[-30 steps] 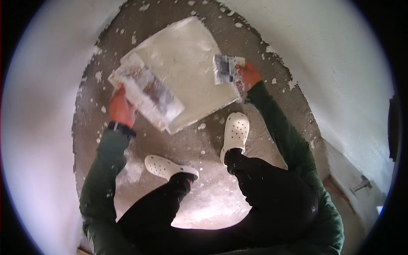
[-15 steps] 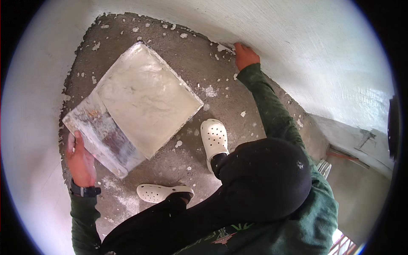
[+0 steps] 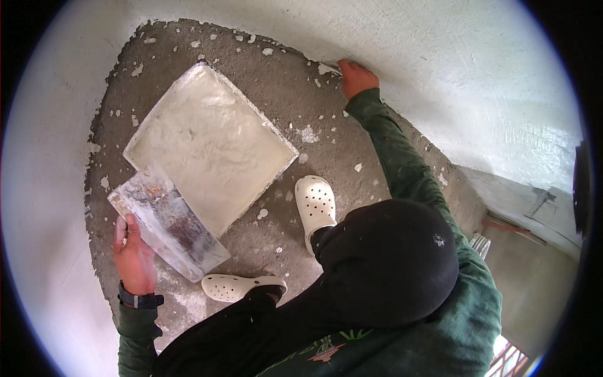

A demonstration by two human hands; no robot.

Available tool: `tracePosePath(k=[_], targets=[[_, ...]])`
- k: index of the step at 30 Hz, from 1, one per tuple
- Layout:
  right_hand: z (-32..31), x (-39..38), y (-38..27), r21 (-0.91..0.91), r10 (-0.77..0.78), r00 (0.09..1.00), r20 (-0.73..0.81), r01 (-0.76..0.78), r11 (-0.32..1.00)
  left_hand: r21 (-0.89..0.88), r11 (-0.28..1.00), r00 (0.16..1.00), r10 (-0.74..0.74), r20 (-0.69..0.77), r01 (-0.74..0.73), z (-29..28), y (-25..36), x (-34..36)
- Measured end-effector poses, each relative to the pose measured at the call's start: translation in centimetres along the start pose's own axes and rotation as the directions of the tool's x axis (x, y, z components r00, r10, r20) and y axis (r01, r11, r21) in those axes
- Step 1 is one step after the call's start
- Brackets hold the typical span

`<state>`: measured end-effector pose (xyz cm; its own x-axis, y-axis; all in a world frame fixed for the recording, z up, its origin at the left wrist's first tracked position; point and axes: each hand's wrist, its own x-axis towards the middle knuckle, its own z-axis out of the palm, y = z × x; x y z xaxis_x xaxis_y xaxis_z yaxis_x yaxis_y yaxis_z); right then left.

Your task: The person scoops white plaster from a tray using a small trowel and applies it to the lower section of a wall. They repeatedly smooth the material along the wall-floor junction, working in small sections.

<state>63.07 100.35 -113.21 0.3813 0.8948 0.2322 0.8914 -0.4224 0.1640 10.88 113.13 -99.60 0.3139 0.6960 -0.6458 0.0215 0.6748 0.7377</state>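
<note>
My left hand (image 3: 133,257) grips a broad rectangular metal blade (image 3: 169,223) smeared with plaster, at the lower left corner of a square board (image 3: 210,144) coated with creamy white plaster. My right hand (image 3: 359,78) reaches up to the foot of the upper wall, closed on a thin scraper (image 3: 330,70), mostly hidden, whose edge meets the floor-wall join.
White walls (image 3: 477,75) curve around the rough concrete floor (image 3: 289,75), which is spattered with white flakes. My clogs (image 3: 314,201) stand below the board. At the right are a reddish strip (image 3: 512,229) and some stacked pale pieces (image 3: 480,248) beside my body.
My right hand has left the board and gone up to the wall with the scraper. My left hand and blade have shifted down, most recently slightly rightward. My view has turned, and my bent knee shows larger.
</note>
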Motion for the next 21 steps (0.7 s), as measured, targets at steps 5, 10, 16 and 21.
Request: tracePosePath(k=[5, 10, 16, 21], targets=[[-0.2, 0.7, -1.3, -0.005, -0.007, 0.999, 0.031, 0.007, 1.000, -0.011, 1.000, 1.000, -0.004, 0.006, 0.004, 0.4, -0.3, 0.1], [-0.4, 0.7, -2.1, -0.066, 0.040, 0.997, 0.062, -0.036, 0.997, -0.049, 0.999, 1.000, -0.004, -0.031, 0.002, 0.1, -0.4, -0.2], [-0.5, 1.2, -2.7, -0.100, 0.076, 0.988, 0.137, -0.062, 0.993, -0.015, 1.000, 1.000, -0.024, -0.015, 0.023, -1.1, -0.6, 0.0], [0.1, 1.4, -2.6, -0.063, 0.024, 0.993, 0.118, -0.017, 0.998, -0.025, 1.000, 0.998, -0.004, 0.056, 0.005, -1.4, -0.6, 0.5]])
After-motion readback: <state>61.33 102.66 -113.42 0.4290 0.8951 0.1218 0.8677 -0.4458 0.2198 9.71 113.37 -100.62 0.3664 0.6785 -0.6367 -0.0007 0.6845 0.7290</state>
